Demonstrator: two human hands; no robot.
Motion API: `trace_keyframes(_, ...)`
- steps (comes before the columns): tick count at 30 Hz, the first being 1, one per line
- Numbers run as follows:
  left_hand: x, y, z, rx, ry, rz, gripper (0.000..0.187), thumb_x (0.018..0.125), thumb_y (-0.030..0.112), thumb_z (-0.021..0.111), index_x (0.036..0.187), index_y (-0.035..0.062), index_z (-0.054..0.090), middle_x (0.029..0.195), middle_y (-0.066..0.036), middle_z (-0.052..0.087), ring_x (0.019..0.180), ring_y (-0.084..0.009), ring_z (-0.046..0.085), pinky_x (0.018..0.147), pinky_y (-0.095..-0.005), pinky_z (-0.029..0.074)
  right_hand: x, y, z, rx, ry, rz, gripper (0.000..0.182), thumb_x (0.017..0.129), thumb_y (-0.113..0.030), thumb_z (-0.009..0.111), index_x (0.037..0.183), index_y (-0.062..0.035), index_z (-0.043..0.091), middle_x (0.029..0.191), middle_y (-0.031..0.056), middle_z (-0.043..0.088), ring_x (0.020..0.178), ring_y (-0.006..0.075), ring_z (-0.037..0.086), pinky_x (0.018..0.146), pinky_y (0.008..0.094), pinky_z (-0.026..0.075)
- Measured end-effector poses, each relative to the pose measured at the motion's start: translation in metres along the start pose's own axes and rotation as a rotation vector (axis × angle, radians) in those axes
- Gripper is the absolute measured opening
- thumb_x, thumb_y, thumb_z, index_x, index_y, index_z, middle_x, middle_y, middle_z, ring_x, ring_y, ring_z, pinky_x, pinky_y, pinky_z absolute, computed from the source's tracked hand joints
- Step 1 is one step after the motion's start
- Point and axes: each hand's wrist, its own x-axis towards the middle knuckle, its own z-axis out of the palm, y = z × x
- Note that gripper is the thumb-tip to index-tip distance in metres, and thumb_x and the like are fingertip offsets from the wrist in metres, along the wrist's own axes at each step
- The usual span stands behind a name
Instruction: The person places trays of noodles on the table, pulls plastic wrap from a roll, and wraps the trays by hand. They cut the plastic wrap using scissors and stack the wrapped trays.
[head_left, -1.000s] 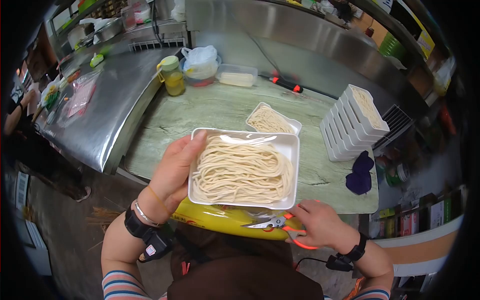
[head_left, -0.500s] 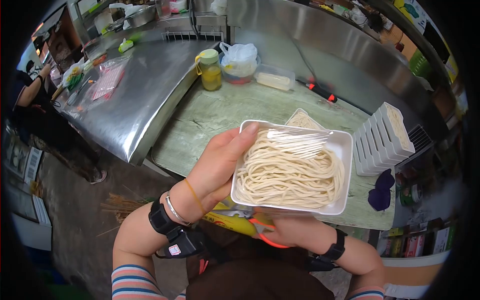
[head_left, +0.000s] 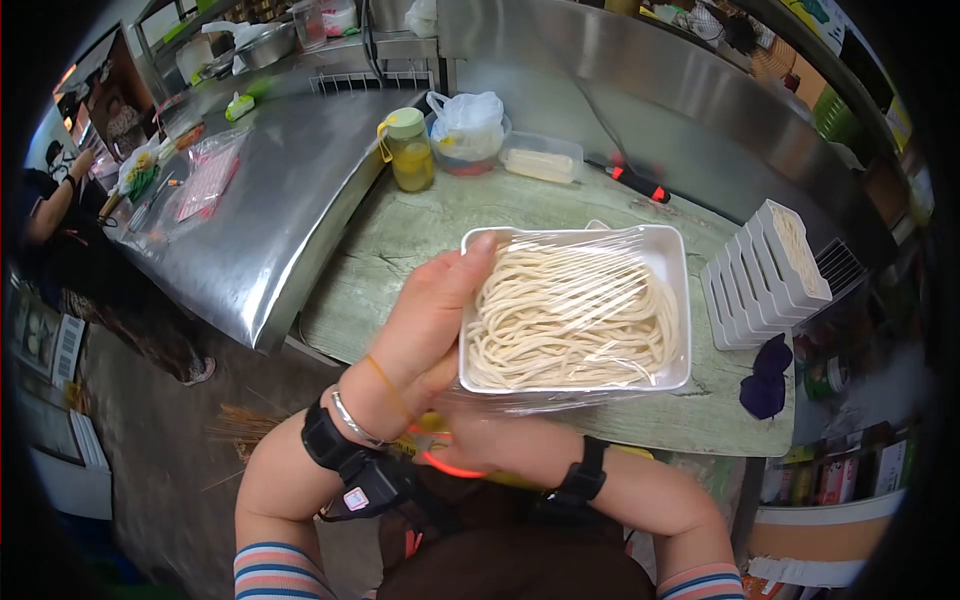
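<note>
Greenish worktop (head_left: 390,230), tray (head_left: 685,310) of noodles (head_left: 570,325) held up over its near side. Left hand (head_left: 425,310) clamped on the tray's left end, right hand (head_left: 485,440) round an orange handle (head_left: 455,469), fingers mostly hidden. Probably light, noodles soft, wrap (head_left: 610,268) slippery; I'd grab the rims.

1. I stand in what looks like a commercial kitchen.
2. Left of the green-lidded jar (head_left: 411,162): a steel tabletop (head_left: 285,195).
3. Right of the jar: stacked white trays (head_left: 752,285).
4. Nearer me than the jar: a film-wrapped noodle tray (head_left: 572,318).
</note>
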Motion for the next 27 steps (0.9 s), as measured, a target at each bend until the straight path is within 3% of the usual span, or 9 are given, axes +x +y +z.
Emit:
trace_keyframes(2,0.004,-0.001,0.001,-0.027,0.011,0.008,0.037,0.098,0.027,0.051,0.112,-0.0069,0.054,0.108,-0.015,0.063,0.095,-0.0204,0.065,0.084,-0.0326,0.055,0.006,-0.017,-0.018,0.040,-0.239,0.095,0.035,0.083,-0.028,0.063,0.108,-0.0030,0.060,0.086,0.0167,0.064,0.081,0.0269,0.063,0.074,0.0395,0.048)
trace_keyframes(5,0.009,0.005,0.002,0.048,-0.018,0.042,0.038,0.097,0.028,0.051,0.112,-0.0065,0.055,0.107,-0.014,0.064,0.094,-0.0195,0.065,0.083,-0.0318,0.055,-0.005,0.002,-0.017,0.119,0.026,0.120,0.035,0.084,-0.025,0.062,0.111,-0.0024,0.059,0.090,0.0177,0.064,0.084,0.0264,0.062,0.079,0.0379,0.047)
trace_keyframes(6,0.007,0.011,-0.001,0.047,0.005,0.052,0.038,0.097,0.029,0.052,0.112,-0.0062,0.055,0.107,-0.014,0.064,0.094,-0.0193,0.065,0.083,-0.0315,0.055,-0.013,0.034,-0.008,0.282,0.187,-0.067,0.038,0.087,-0.025,0.061,0.118,-0.0038,0.056,0.102,0.0170,0.063,0.095,0.0256,0.060,0.086,0.0367,0.047)
trace_keyframes(7,0.004,0.018,-0.006,0.049,0.029,0.063,0.038,0.097,0.029,0.052,0.112,-0.0060,0.056,0.106,-0.013,0.064,0.093,-0.0191,0.065,0.083,-0.0311,0.055,-0.028,0.043,-0.021,0.777,0.077,0.207,0.040,0.088,-0.027,0.060,0.121,-0.0059,0.054,0.115,0.0140,0.060,0.108,0.0252,0.056,0.094,0.0368,0.045)
trace_keyframes(10,0.004,0.026,-0.033,0.116,0.080,0.068,0.039,0.099,0.030,0.048,0.114,-0.0053,0.055,0.107,-0.013,0.064,0.094,-0.0197,0.065,0.084,-0.0309,0.054,-0.026,0.114,-0.007,-0.152,0.484,-0.145,0.037,0.088,-0.024,0.061,0.121,-0.0082,0.056,0.121,0.0103,0.059,0.112,0.0247,0.054,0.096,0.0364,0.044)
trace_keyframes(12,0.003,0.030,-0.041,0.146,0.112,0.077,0.039,0.099,0.030,0.047,0.114,-0.0050,0.055,0.108,-0.013,0.064,0.095,-0.0198,0.065,0.085,-0.0309,0.054,-0.037,0.105,-0.029,0.017,0.443,0.198,0.031,0.080,-0.016,0.067,0.110,-0.0087,0.061,0.114,0.0120,0.060,0.098,0.0282,0.060,0.085,0.0375,0.049)
trace_keyframes(15,-0.004,0.032,-0.050,0.128,0.194,0.101,0.038,0.100,0.030,0.045,0.115,-0.0039,0.055,0.109,-0.013,0.064,0.097,-0.0195,0.064,0.086,-0.0313,0.053,-0.061,0.101,-0.048,-0.098,0.504,0.086,0.031,0.078,-0.020,0.070,0.106,-0.0090,0.062,0.106,0.0128,0.062,0.086,0.0295,0.061,0.078,0.0369,0.050)
trace_keyframes(22,-0.011,0.029,-0.058,0.078,0.222,0.071,0.038,0.100,0.030,0.045,0.118,-0.0030,0.053,0.113,-0.013,0.062,0.100,-0.0201,0.063,0.090,-0.0328,0.052,-0.072,0.074,-0.043,0.963,0.444,0.114,0.022,0.081,-0.014,0.073,0.096,-0.0014,0.064,0.087,-0.0011,0.061,0.072,0.0032,0.052,0.065,0.0218,0.044)
trace_keyframes(27,-0.025,0.033,-0.058,0.160,0.236,0.135,0.037,0.100,0.027,0.045,0.122,-0.0026,0.051,0.115,-0.014,0.061,0.103,-0.0214,0.061,0.092,-0.0341,0.051,-0.088,0.079,-0.044,0.669,0.605,0.104,0.012,0.080,-0.010,0.072,0.086,-0.0027,0.064,0.077,0.0010,0.061,0.063,0.0066,0.054,0.057,0.0243,0.044)
